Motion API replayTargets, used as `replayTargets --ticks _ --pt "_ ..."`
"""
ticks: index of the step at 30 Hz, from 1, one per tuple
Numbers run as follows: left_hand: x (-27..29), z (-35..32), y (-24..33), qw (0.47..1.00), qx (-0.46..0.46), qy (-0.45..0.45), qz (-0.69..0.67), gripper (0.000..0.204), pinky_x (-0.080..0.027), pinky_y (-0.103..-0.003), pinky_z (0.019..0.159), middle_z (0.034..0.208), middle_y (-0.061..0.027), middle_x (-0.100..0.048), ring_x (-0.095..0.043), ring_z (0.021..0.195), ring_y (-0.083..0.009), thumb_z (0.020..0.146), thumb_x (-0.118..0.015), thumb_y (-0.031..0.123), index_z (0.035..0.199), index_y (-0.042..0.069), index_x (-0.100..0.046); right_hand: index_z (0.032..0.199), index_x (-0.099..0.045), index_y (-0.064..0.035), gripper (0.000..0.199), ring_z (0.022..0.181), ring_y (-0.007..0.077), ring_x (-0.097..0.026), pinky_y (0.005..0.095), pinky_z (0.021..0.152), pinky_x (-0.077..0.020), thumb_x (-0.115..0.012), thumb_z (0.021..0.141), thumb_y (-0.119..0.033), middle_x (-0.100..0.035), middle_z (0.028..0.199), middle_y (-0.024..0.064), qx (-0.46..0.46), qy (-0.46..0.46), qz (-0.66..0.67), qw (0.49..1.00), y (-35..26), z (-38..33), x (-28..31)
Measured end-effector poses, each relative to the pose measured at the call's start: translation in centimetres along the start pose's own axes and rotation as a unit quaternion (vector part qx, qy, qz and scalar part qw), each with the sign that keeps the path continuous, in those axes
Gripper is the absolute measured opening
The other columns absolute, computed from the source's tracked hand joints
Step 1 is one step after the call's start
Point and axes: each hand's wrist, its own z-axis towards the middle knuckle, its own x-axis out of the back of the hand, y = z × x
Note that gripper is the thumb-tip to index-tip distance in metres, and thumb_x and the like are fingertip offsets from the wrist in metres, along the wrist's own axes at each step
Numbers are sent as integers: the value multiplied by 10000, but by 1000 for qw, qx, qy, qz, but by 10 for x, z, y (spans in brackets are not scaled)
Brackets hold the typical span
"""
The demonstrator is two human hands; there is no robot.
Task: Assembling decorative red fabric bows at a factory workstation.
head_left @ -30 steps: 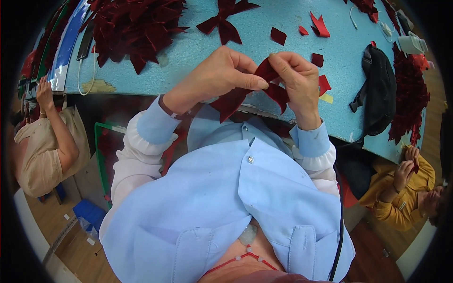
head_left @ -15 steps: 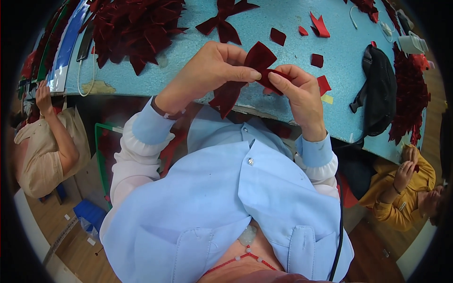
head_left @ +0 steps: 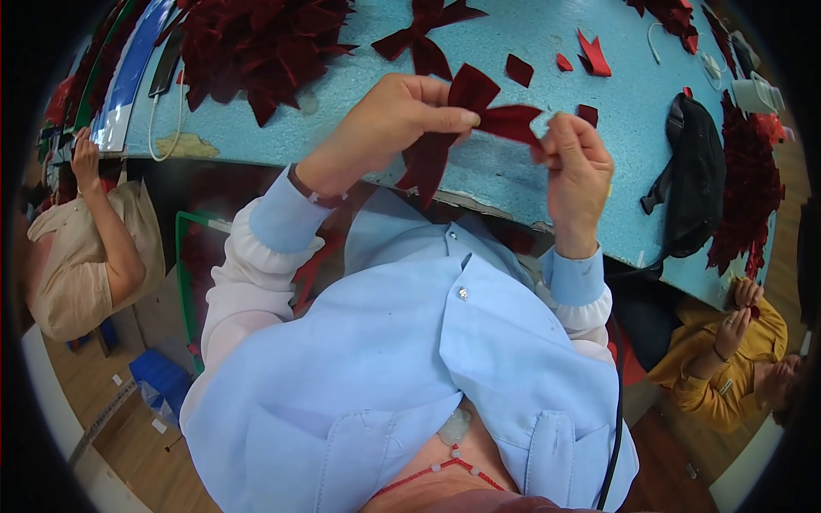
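- Left hand and right hand both pinched shut on dark red fabric bow, velvety-looking, pointed tails.
- Speckled blue table: bow pile, black pouch alongside.

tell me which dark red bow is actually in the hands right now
The bow pinched between the left hand and right hand, lifted off the table. The finished bow and the bow pile lie untouched.

Matt dark-red cloth bow; rough blue tabletop
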Motion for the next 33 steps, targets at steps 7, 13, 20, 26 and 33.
replayTargets --ticks 7,13,20,26,33 --pt "-11 8 4 987 2 59 -151 154 -477 -244 687 798 -56 -643 -595 721 -118 805 -670 117 882 -8 -624 939 -611 18 138 648 90 -543 222 597 -435 -584 882 -104 -608 744 38 47 -11 -102 994 -9 -20 -15" --pt "-22 4 5 979 -52 107 -164 180 -483 -248 672 815 -63 -636 -594 720 -122 822 -664 145 895 -13 -616 983 -604 22 164 728 71 -549 195 670 -442 -603 867 -95 -614 817 29 -41 -133 -219 966 -4 -24 -44" --pt "-18 5 -10 992 -2 84 -99 227 -472 -231 694 854 -58 -636 -591 757 -106 839 -653 163 959 -26 -616 961 -602 29 155 724 59 -539 185 666 -437 -614 859 -86 -611 812 21 -70 -62 -132 987 2 -17 -40" --pt "-24 7 -6 984 1 77 -159 241 -449 -224 761 876 -61 -637 -582 823 -102 827 -668 156 950 -45 -619 923 -600 23 135 671 74 -536 203 611 -441 -579 886 -106 -607 798 28 -70 2 -16 997 3 -5 -26" --pt "-35 8 -4 971 -40 94 -216 203 -454 -223 753 904 -58 -640 -584 821 -102 831 -657 126 945 -40 -624 924 -592 16 170 638 95 -537 238 583 -452 -554 909 -149 -598 773 38 -5 15 -121 993 -6 -1 -21"
